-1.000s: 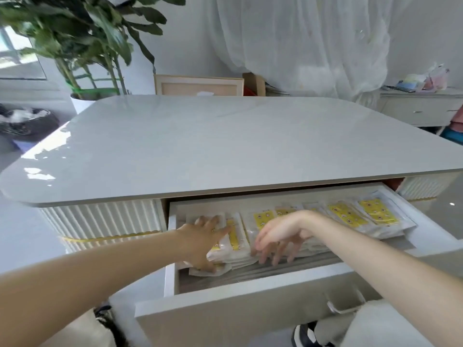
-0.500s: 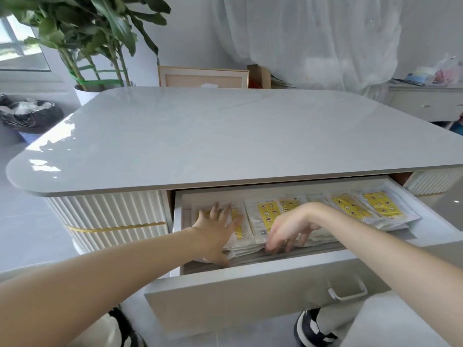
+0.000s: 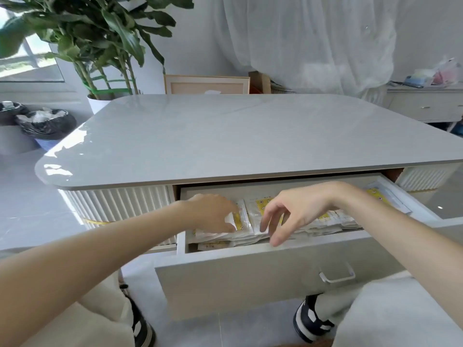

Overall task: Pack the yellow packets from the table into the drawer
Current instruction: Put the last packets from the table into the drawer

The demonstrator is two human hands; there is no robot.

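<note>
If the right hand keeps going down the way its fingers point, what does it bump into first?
Probably the stack of yellow packets in the drawer, just under the right hand. Its fingertips also hang near the drawer's front edge, so depth is hard to judge.

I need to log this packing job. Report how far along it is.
Done: the tabletop shows no packets; the yellow packets lie in rows in the open drawer. In hand: the left hand presses the leftmost stack, the right hand hovers open above. Left: shutting the drawer.
</note>
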